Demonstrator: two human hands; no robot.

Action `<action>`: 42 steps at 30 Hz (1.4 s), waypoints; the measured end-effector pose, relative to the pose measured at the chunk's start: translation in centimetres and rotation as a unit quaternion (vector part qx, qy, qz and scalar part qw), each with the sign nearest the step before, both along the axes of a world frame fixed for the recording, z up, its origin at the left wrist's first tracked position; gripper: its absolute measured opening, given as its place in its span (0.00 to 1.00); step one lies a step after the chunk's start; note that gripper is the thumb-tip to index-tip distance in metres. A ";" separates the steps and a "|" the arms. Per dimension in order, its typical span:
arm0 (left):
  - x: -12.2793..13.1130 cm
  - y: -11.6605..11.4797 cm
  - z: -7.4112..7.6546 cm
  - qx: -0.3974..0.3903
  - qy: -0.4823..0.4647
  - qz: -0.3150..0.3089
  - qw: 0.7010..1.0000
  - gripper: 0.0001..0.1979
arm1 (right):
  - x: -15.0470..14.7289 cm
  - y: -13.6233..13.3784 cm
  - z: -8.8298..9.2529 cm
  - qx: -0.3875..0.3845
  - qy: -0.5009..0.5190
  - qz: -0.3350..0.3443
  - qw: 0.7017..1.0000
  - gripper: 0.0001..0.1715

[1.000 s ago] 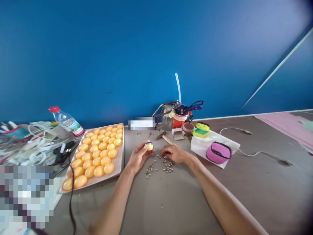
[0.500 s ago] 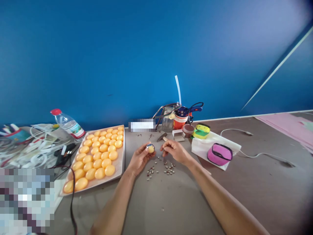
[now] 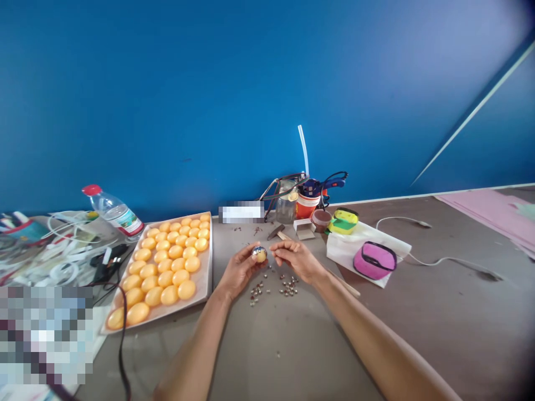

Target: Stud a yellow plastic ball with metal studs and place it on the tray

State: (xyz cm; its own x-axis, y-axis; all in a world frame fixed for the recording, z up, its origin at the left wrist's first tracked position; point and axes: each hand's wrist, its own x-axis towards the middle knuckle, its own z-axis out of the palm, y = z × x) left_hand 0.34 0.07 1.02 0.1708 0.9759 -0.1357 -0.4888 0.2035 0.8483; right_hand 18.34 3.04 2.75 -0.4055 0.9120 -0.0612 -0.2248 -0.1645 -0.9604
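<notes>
My left hand is closed round a small yellow ball with a dark, shiny patch on top, held just above the table. My right hand is right beside it, fingertips pinched together and touching the ball's right side; whatever sits in the pinch is too small to make out. Below both hands lies a scatter of several small metal beads on the grey table. A tray filled with several rows of yellow balls lies to the left of my left hand.
A hammer lies behind my hands. Behind it stand a glass jar, an orange cup with a glue gun, small boxes and a yellow case. A pink pouch rests on white paper. Water bottle and cables sit far left.
My right hand rose from the beads on the table and moved left up to the ball in my left hand. The left hand barely moved.
</notes>
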 end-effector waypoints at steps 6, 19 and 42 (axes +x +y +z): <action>0.2 -0.1 -0.2 -0.005 0.025 -0.013 1.000 0.21 | -0.6 0.1 -0.3 0.042 -0.070 -0.017 0.997 0.08; 0.2 0.0 -0.6 0.015 0.068 -0.025 0.997 0.24 | -0.7 -0.3 -0.1 0.061 -0.155 0.013 0.986 0.08; 0.2 -0.4 -0.4 0.021 0.151 -0.026 0.988 0.26 | -1.0 -0.2 -1.0 0.084 -0.195 -0.011 0.977 0.05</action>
